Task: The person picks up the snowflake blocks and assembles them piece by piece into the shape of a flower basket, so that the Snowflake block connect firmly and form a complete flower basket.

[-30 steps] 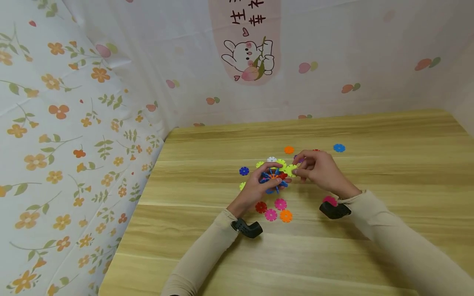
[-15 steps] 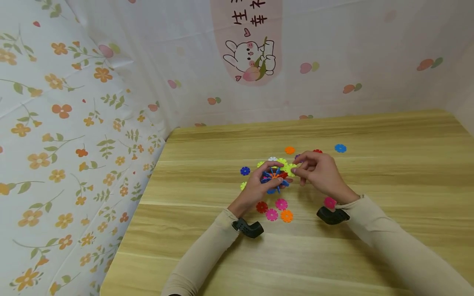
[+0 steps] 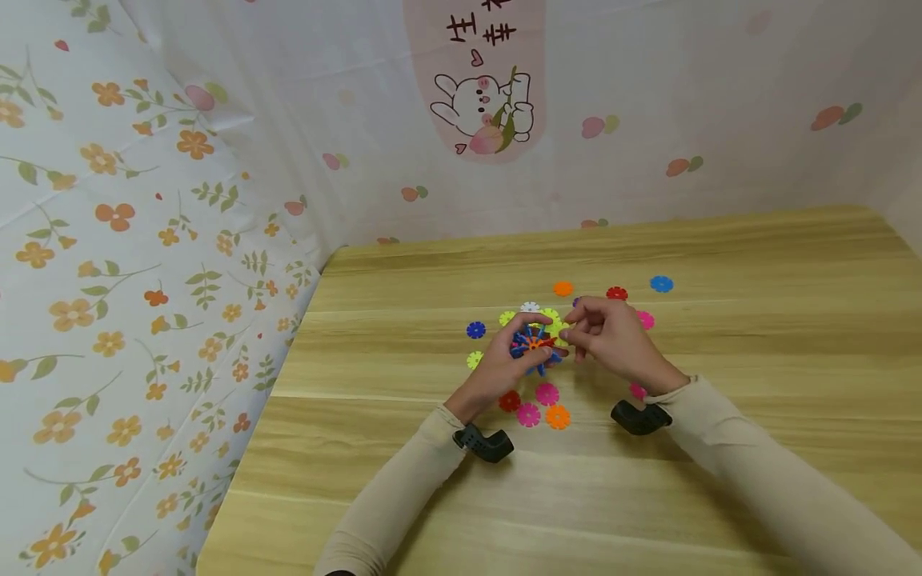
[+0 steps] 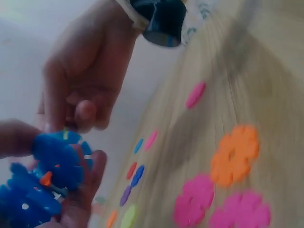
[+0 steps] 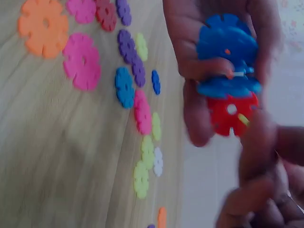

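Observation:
My left hand (image 3: 497, 364) grips a cluster of joined plastic snowflake discs (image 3: 535, 346), mostly blue with an orange one in the middle. A red disc (image 5: 221, 114) juts from the cluster's side in the right wrist view. Close on the right, my right hand (image 3: 612, 340) pinches a yellow-green disc between thumb and fingertips. Only a thin yellow edge (image 5: 243, 118) of that disc shows in the right wrist view, at the red disc; blur hides whether its slot has engaged. In the left wrist view, the blue discs (image 4: 59, 161) are between the left fingers.
Loose discs lie flat around the hands on the wooden table (image 3: 403, 496): an orange disc (image 3: 558, 417), pink discs (image 3: 529, 414), a dark blue disc (image 3: 476, 330), a light blue disc (image 3: 661, 284) and several others. A printed cloth (image 3: 324, 120) hangs behind the table.
My right hand has moved slightly left, bringing the yellow-green disc up to the red side of the cluster. My left hand keeps its grip, the cluster turned a little.

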Motion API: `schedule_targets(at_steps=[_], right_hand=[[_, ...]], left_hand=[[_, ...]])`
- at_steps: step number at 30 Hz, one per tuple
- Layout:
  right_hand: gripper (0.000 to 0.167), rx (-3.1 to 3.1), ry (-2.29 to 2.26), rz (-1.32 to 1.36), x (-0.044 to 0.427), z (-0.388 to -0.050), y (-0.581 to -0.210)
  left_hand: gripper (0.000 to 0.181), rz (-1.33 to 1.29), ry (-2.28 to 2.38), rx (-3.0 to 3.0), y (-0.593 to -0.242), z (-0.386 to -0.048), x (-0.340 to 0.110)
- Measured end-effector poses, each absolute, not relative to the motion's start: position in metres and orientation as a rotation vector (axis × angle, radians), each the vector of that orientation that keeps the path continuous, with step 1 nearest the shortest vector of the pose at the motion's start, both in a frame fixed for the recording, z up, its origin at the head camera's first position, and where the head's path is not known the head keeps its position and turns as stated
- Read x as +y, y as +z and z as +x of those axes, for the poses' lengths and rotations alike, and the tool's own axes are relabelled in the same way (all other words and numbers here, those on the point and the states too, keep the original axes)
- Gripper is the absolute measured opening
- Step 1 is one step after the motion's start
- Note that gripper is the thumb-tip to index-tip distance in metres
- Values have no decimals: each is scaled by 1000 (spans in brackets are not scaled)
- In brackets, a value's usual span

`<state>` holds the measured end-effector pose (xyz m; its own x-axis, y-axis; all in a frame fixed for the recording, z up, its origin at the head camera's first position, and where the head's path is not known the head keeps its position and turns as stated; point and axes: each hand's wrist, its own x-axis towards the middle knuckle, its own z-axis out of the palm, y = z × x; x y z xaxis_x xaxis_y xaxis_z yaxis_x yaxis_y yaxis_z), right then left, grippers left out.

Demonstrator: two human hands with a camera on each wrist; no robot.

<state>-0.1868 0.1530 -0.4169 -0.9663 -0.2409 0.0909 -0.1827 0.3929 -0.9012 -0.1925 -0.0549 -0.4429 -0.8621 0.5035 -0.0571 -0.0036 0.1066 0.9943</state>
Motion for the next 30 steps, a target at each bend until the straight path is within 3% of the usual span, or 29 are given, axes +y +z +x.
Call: schedule_targets(at_steps=[4,10,15,23,30], right_hand=[[21,2584,-1510,-360,158,-183,-419],[16,2745,-937,-567,150,-157,-427],[32,2862,-583,-727,128,-136,-433],[25,2840,-623,-678,121,-129,-437],[31,2863,-611,-699,119,-130,-439]], left_hand=[[36,463,1798,2143,-445,-196,-65],[31,460,1909,2149,-448,-200,-75],[29,485,1864,2176,-447,-199,-75],[27,524,1887,2127,-448,-198,-72],[30,534,1921,2074,-446,-198,-71]])
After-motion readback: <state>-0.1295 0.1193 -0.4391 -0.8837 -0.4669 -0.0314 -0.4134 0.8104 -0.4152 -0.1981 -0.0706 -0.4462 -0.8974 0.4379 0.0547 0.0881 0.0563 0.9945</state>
